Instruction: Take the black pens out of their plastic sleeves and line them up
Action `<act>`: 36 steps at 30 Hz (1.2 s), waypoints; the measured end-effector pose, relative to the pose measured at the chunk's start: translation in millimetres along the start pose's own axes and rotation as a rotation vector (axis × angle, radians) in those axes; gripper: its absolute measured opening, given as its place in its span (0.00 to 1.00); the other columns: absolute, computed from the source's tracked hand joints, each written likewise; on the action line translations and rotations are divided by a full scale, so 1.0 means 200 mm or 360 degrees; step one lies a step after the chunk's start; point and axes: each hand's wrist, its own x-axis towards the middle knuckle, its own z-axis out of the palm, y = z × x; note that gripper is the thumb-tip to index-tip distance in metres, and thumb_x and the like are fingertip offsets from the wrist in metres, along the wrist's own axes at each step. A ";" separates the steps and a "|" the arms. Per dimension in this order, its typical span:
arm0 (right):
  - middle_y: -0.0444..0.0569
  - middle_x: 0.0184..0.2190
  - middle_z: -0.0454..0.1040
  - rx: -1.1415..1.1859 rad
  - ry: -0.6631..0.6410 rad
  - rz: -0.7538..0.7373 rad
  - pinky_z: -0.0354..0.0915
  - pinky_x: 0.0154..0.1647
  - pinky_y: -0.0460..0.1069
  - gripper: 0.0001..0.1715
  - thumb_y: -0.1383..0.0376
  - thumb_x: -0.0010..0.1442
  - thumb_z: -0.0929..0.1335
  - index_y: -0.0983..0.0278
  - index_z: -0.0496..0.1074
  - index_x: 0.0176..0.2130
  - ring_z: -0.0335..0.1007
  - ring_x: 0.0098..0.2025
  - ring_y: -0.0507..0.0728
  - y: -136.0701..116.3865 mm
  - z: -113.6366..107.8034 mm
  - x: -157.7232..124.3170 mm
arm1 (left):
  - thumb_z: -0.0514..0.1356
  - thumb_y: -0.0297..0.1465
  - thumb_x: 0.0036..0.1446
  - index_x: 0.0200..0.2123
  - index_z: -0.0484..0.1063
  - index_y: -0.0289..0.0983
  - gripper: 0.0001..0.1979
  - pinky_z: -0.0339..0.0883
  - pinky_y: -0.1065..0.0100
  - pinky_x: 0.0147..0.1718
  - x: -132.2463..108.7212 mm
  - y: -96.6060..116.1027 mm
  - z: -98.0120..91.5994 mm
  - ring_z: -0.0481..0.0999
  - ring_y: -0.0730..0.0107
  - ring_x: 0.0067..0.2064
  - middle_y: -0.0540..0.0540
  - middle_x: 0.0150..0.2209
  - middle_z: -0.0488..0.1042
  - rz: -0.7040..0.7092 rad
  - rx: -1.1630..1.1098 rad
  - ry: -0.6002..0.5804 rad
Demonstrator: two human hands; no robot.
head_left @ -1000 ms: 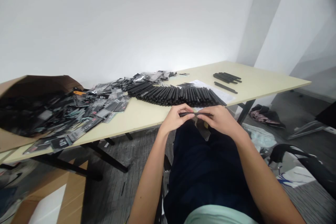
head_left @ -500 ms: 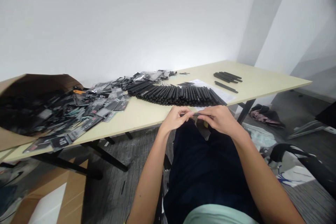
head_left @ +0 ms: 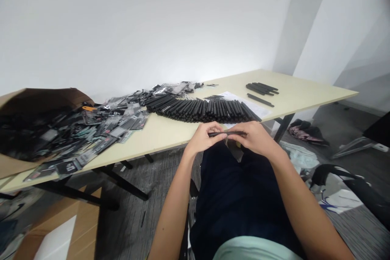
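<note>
Both my hands meet over my lap just below the table's front edge. My left hand (head_left: 203, 137) and my right hand (head_left: 254, 138) each pinch one end of a thin black stick (head_left: 227, 133), held level between them. Right behind my hands a long row of the same black sticks (head_left: 201, 109) lies side by side on the pale table (head_left: 158, 135).
A heap of small black packets (head_left: 100, 124) spills from a brown cardboard box (head_left: 33, 99) at the left. A smaller group of black sticks (head_left: 262, 88) lies at the far right, with white paper (head_left: 252, 105) near it. Cardboard, bags and cloth lie on the floor.
The stick has turned slightly in my fingers and shows fully again between my hands; both hands stay in the same place. The view has shifted a little.
</note>
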 end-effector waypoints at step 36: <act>0.49 0.38 0.79 -0.0232 0.0012 0.0036 0.60 0.36 0.50 0.05 0.68 0.66 0.70 0.60 0.69 0.40 0.76 0.39 0.60 -0.04 0.02 0.00 | 0.56 0.49 0.69 0.25 0.75 0.33 0.28 0.51 0.70 0.24 0.00 0.00 0.01 0.60 0.74 0.23 0.51 0.20 0.64 -0.0050 0.0269 -0.0089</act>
